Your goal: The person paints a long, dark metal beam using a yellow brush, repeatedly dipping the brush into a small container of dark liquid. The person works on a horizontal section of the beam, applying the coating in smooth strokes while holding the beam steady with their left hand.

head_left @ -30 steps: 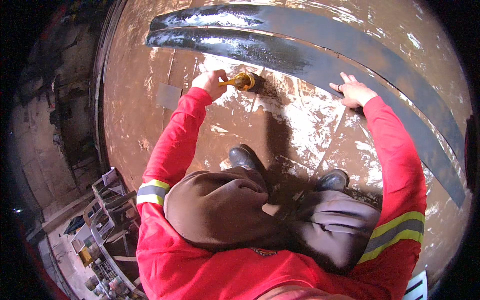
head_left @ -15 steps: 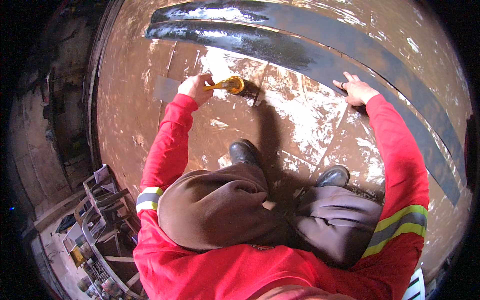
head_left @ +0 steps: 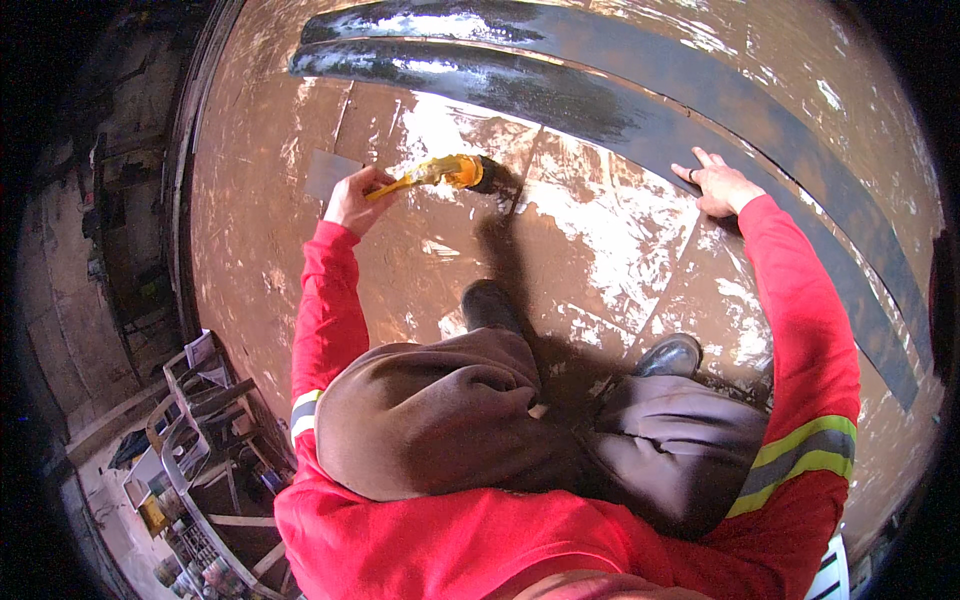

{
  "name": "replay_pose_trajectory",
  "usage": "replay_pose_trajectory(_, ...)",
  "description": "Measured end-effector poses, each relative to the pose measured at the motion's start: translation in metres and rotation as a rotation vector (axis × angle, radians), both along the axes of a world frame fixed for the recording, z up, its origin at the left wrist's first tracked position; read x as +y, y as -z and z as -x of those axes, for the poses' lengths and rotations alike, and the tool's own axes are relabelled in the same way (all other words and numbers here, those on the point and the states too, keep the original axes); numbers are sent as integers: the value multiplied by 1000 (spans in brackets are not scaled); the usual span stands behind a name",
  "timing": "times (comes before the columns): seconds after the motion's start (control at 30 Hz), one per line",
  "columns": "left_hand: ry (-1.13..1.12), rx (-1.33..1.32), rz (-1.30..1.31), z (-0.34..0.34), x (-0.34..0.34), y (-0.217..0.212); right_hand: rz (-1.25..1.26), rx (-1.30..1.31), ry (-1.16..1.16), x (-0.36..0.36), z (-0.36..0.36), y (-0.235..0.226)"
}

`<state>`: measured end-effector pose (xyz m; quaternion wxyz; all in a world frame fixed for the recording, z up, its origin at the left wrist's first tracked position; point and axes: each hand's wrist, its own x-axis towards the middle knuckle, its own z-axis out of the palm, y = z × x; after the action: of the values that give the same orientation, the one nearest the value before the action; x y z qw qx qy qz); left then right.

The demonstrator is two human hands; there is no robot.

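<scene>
Clamped round its yellow handle, the left hand (head_left: 353,203) holds a brush (head_left: 460,170) over the brown floor (head_left: 400,300); the right hand (head_left: 726,187), fingers spread, rests on the nearer of 2 dark strips (head_left: 640,130).

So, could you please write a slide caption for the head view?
Left hand holds a yellow brush; right hand rests on a dark strip.

The red top (head_left: 450,530) has yellow-and-grey sleeve bands (head_left: 797,464), the trousers (head_left: 430,420) brown, the 2 boots (head_left: 669,355) black.
</scene>
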<state>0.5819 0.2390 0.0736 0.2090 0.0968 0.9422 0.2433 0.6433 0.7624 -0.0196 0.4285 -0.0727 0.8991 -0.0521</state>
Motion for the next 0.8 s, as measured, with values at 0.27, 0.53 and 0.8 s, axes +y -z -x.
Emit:
replay_pose_trajectory(0.27,-240,-24,-326,-38,-33,61,-14,8,-8,-3,0,-5)
replay_pose_trajectory(0.53,-479,-53,-702,-60,-9,108,-18,14,3,-2,-2,-7)
replay_pose_trajectory(0.8,-527,-182,-871,-62,-4,104,-7,50,-10,-4,-6,-5)
